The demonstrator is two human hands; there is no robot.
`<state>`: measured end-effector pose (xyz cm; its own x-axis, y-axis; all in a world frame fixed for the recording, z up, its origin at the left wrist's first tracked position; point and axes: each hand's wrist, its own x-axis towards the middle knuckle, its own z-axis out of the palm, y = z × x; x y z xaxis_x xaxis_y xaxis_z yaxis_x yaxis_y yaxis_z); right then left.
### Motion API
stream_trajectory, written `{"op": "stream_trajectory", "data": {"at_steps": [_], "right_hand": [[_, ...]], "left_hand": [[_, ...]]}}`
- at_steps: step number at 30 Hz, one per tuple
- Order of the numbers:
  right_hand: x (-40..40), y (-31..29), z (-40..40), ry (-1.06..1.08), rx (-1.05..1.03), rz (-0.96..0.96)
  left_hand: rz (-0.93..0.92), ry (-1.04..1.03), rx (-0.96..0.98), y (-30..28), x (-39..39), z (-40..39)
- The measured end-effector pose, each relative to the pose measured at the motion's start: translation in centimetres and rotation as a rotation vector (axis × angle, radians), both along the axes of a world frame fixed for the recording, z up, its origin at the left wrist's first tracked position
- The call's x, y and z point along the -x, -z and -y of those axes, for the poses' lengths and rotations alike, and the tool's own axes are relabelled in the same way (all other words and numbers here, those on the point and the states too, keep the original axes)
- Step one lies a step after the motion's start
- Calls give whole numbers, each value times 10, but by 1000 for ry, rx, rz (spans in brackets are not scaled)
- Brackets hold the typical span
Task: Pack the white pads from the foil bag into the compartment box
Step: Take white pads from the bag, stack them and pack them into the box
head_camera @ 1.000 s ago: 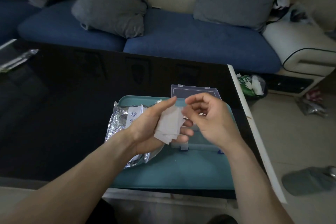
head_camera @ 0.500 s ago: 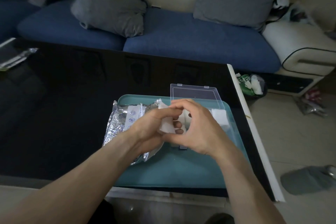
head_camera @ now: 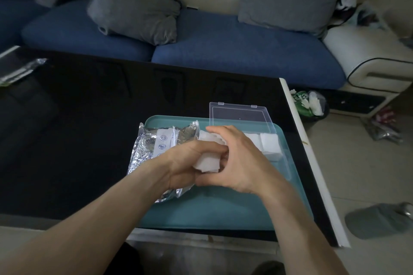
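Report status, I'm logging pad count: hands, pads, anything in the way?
Left hand holds white pads; right hand pinching at them. Compartment box open, some pads in. Foil bag beside. Nothing blocking.

- Left hand [head_camera: 185,158] grips a stack of white pads [head_camera: 206,163]; its fingers [head_camera: 212,148] curl over the top.
- Right hand [head_camera: 239,161] is bent round the same pads from the right, touching the left hand.
- Foil bag [head_camera: 154,147] lies crumpled on the teal tray [head_camera: 212,212], left of the hands.
- Clear compartment box [head_camera: 270,147] sits on the tray w/ its lid [head_camera: 239,116] up. More white pads are inside, at the right.
- Tray sits on a black bench [head_camera: 89,118].
- Behind: blue sofa [head_camera: 223,47] w/ 2 grey cushions [head_camera: 136,11].
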<state>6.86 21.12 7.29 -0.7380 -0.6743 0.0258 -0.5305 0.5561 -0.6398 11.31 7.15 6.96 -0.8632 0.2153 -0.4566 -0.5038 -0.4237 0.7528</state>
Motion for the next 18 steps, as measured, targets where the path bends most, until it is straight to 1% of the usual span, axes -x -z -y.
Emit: {"op": "stream_trajectory", "data": {"at_steps": [3,5,8,10,12,13,14,15,16,17,18], "right_hand": [[-1,2,3,-16,-47,-33],[-2,3,3,-21,-59,-63],[-1,2,3,-16,-42,-51],[-2,2,3,-5,-48,-90],[-2,1,3,12,-71,-97],[-3,0,3,30,-79,-42],[-3,-1,2,55,-85,32],[-3,-2,1,83,-92,94],[-2,-3,0,105,-99,126],[-1,-2,0,124,-108,141],[1,0,0,135,-104,146]], "left_hand": [[2,-13,23,2,0,-2],[8,-66,-7,1,0,-4],[15,-144,-40,1,2,-2],[0,-149,-15,-1,1,-3],[-16,-227,37,-4,1,-4],[-55,-331,114,-4,1,-2],[-114,-455,286,-2,3,3],[-182,-547,547,0,4,10],[-245,-591,826,-2,4,19],[-297,-590,1057,-3,3,26],[-317,-550,1219,-5,1,32]]}}
